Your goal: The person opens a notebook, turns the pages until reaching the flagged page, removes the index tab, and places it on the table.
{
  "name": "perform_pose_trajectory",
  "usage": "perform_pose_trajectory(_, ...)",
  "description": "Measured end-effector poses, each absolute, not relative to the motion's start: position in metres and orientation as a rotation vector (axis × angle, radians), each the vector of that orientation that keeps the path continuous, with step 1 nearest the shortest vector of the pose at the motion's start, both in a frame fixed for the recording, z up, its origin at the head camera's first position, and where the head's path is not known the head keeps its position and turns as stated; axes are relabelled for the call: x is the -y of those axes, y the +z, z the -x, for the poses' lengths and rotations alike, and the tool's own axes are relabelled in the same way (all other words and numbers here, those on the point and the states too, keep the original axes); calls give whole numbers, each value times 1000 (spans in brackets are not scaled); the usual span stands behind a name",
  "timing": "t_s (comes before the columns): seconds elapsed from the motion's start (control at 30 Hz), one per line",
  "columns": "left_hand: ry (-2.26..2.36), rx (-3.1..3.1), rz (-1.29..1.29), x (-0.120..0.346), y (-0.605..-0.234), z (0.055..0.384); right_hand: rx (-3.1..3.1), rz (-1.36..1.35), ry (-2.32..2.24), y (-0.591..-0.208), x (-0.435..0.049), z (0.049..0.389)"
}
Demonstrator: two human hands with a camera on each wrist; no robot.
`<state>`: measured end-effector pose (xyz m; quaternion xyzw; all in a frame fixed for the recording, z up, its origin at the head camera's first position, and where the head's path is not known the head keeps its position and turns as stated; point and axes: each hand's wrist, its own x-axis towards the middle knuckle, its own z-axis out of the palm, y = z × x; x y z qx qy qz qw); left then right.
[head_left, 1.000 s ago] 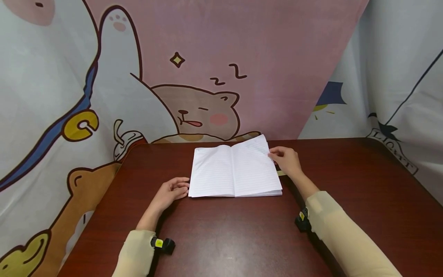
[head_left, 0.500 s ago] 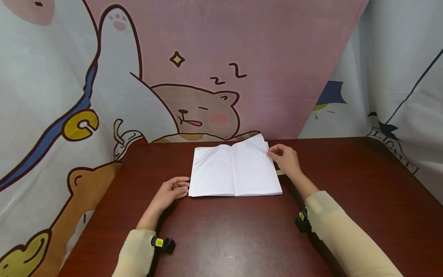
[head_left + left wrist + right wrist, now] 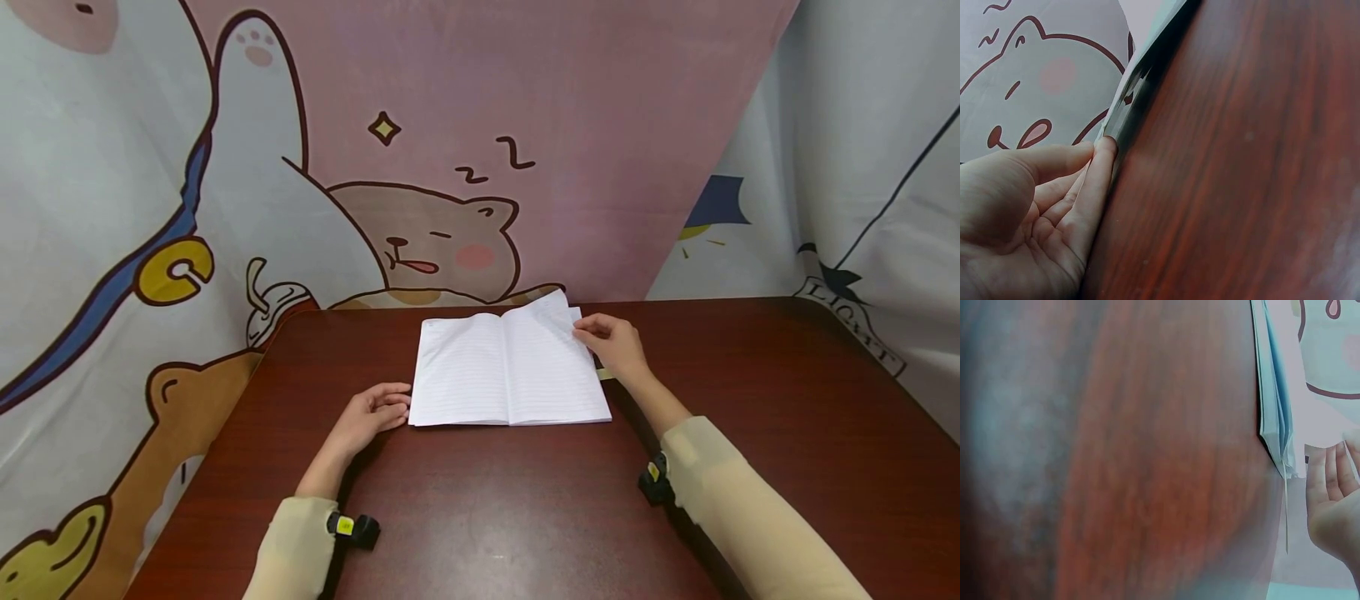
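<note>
Fingers [image 3: 1092, 194] of the left hand [image 3: 367, 418] pinch the left edge of the open, lined notebook [image 3: 461, 375], which lies toward the far side of the reddish-brown worktop [image 3: 480, 517]. At the notebook's right, a page angles up at its top corner, and the right hand [image 3: 615, 346] pinches the outer edge, near a pale strip [image 3: 605, 374] jutting out.
</note>
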<state>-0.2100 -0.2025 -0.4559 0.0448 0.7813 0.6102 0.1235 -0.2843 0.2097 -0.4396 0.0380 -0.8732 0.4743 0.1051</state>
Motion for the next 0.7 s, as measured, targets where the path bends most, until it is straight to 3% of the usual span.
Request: perform_pose_trajectory(0.7, 1781, -2280, -138, 202, -455, 209, 2571, -462, 1713, -438, -200, 282)
